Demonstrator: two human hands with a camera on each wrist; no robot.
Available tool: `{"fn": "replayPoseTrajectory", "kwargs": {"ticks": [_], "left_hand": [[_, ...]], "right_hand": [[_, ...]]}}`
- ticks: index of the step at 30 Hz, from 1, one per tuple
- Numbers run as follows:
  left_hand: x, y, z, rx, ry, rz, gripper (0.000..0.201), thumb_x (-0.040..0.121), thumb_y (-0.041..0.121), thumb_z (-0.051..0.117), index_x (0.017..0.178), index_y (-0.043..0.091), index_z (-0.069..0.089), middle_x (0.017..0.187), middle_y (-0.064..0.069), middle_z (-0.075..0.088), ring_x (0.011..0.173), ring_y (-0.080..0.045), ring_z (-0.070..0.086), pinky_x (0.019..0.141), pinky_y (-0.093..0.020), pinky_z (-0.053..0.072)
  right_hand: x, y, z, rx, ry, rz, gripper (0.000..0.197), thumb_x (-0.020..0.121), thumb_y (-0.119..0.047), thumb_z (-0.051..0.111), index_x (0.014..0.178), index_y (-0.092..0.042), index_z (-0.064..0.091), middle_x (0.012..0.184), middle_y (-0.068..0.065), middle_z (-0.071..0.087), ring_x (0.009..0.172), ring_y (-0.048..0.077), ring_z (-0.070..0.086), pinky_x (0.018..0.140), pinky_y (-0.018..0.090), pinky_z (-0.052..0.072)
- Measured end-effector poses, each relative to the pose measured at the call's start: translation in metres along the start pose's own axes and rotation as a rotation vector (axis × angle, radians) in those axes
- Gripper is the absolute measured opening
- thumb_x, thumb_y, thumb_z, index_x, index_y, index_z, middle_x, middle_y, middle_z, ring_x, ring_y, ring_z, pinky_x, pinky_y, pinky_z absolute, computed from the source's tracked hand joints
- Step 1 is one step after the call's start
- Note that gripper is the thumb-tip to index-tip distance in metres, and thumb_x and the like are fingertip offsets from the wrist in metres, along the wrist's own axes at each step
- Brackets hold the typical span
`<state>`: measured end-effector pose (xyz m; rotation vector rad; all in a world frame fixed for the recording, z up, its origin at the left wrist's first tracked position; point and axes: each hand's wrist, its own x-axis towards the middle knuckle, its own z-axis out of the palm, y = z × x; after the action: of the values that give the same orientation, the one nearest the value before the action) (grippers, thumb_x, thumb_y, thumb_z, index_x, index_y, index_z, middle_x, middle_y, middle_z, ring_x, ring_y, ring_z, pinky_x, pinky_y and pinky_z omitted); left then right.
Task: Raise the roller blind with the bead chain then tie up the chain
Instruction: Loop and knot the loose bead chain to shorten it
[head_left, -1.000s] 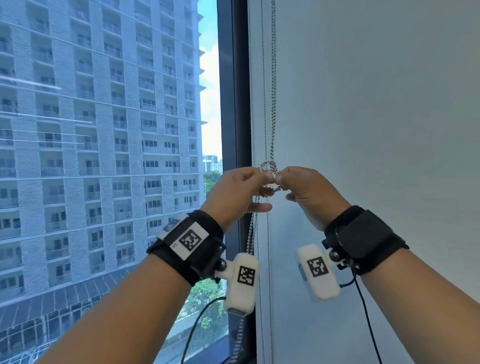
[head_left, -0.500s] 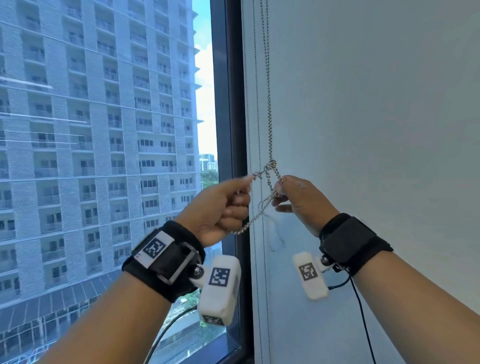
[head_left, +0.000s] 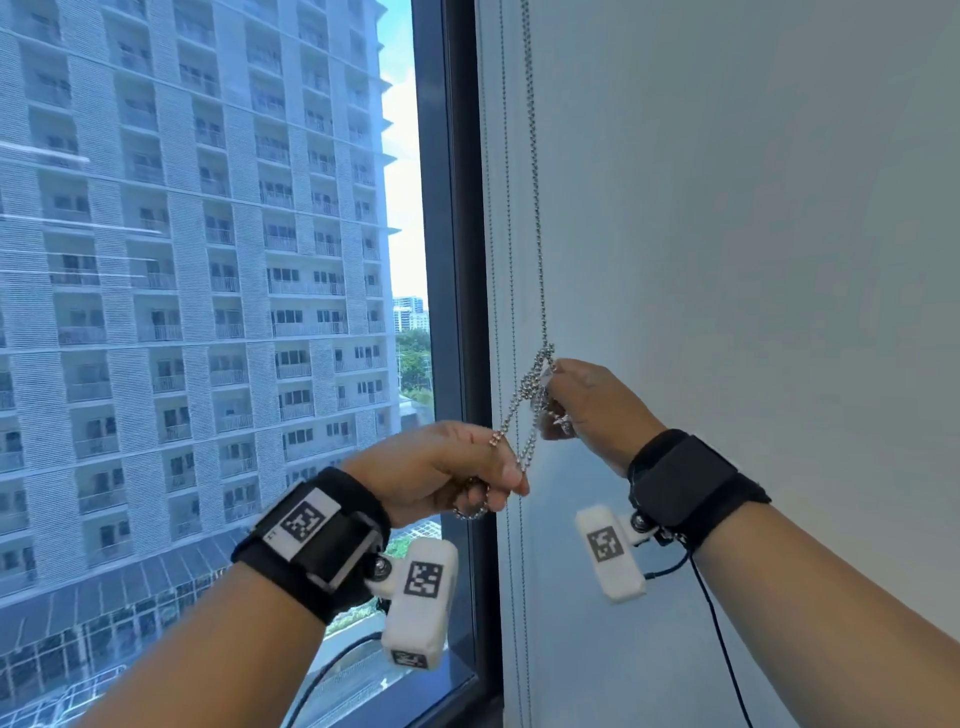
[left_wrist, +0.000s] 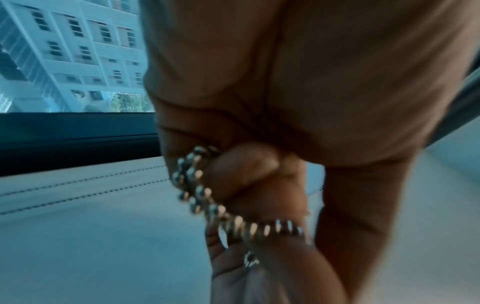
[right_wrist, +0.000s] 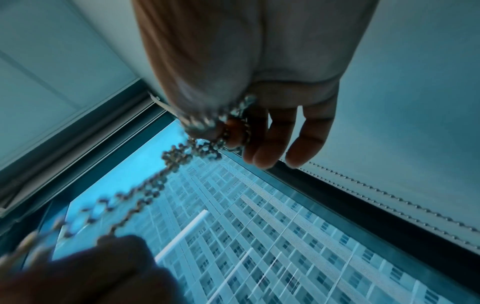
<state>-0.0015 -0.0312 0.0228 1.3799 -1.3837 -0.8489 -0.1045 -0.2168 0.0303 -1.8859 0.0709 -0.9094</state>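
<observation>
Now that the left hand (head_left: 441, 467) has dropped down and away from the right hand (head_left: 587, 405), the bead chain (head_left: 532, 208) is stretched into two strands between them, with the twist cinching up just by the right fingertips (head_left: 551, 375). Both hands are pinching the chain (a second ago they were practically touching). The chain hangs beside the window frame (head_left: 447, 260). I'd guess the knot is tightening, so the blind part looks finished.
</observation>
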Motion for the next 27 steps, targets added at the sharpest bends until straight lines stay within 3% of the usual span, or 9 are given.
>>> {"fn": "replayPoseTrajectory", "kwargs": {"ticks": [2,5,7,10,15,17,19,22,27], "left_hand": [[0.0,-0.003,0.0,-0.048,-0.083,0.01,0.006,0.072,0.008,0.072,0.069,0.012,0.075,0.071,-0.006,0.071,0.054,-0.009,0.057,0.055,-0.018,0.043],[-0.001,0.0,0.0,-0.095,-0.134,0.049,0.005,0.069,0.004,0.069,0.069,0.005,0.074,0.066,-0.005,0.07,0.046,-0.006,0.053,0.048,-0.017,0.039],[-0.002,0.004,0.001,-0.064,-0.119,0.055,0.008,0.073,0.012,0.07,0.073,0.006,0.076,0.058,-0.003,0.061,0.04,-0.003,0.042,0.042,-0.015,0.033],[-0.003,0.005,0.001,-0.043,-0.025,0.014,0.029,0.089,0.03,0.064,0.082,0.006,0.078,0.055,0.004,0.04,0.041,-0.005,0.034,0.039,-0.016,0.024],[-0.006,0.0,0.002,0.087,-0.071,-0.076,0.026,0.086,0.024,0.069,0.065,0.008,0.07,0.041,0.01,0.035,0.034,-0.005,0.026,0.04,-0.022,0.013],[-0.003,0.001,0.004,0.212,0.017,-0.107,0.026,0.091,0.025,0.069,0.071,0.009,0.071,0.048,0.007,0.035,0.038,-0.008,0.025,0.042,-0.024,0.015],[0.003,0.0,0.004,0.234,0.151,-0.104,0.032,0.089,0.038,0.07,0.091,0.005,0.069,0.058,0.002,0.032,0.044,-0.011,0.023,0.04,-0.021,0.021],[0.01,-0.005,0.001,0.153,0.308,-0.063,0.03,0.09,0.038,0.069,0.097,0.011,0.057,0.06,0.004,0.035,0.047,-0.011,0.02,0.041,-0.022,0.018],[0.015,-0.016,0.008,0.19,0.337,-0.062,0.016,0.099,0.022,0.059,0.085,0.017,0.063,0.059,0.004,0.039,0.043,-0.009,0.026,0.039,-0.02,0.024]], "right_hand": [[0.0,-0.001,0.0,-0.005,-0.004,-0.026,0.023,0.101,-0.015,0.051,0.079,-0.01,0.052,0.07,0.002,0.059,0.057,0.015,0.059,0.068,0.039,0.058],[0.0,0.0,0.002,-0.014,0.002,-0.036,0.021,0.103,-0.015,0.05,0.084,-0.007,0.054,0.081,0.009,0.062,0.061,0.017,0.064,0.067,0.041,0.062],[-0.001,0.001,0.003,0.049,0.015,-0.019,0.015,0.104,-0.011,0.047,0.093,-0.004,0.055,0.086,0.012,0.062,0.068,0.025,0.066,0.063,0.041,0.061],[0.0,0.002,0.002,0.117,0.013,-0.028,0.017,0.103,-0.003,0.042,0.101,-0.003,0.058,0.088,0.012,0.066,0.072,0.029,0.069,0.07,0.05,0.062],[-0.002,0.001,0.003,0.116,0.002,-0.082,0.011,0.101,-0.002,0.051,0.097,-0.005,0.061,0.075,0.006,0.066,0.068,0.024,0.068,0.07,0.045,0.063],[-0.003,0.003,0.004,0.074,0.042,-0.12,0.012,0.099,0.0,0.052,0.105,-0.007,0.06,0.084,0.018,0.062,0.066,0.021,0.068,0.068,0.041,0.063],[-0.006,0.007,0.006,0.046,0.085,-0.146,0.031,0.098,0.001,0.05,0.126,-0.012,0.055,0.099,0.029,0.058,0.063,0.018,0.067,0.067,0.038,0.061],[-0.012,0.014,0.01,-0.038,0.086,-0.172,0.067,0.094,0.004,0.05,0.149,-0.033,0.038,0.102,0.015,0.056,0.061,0.019,0.066,0.067,0.039,0.061],[-0.019,0.025,0.016,-0.079,0.093,-0.15,0.042,0.096,0.003,0.043,0.128,-0.017,0.061,0.099,0.007,0.056,0.063,0.015,0.064,0.065,0.034,0.057]]}}
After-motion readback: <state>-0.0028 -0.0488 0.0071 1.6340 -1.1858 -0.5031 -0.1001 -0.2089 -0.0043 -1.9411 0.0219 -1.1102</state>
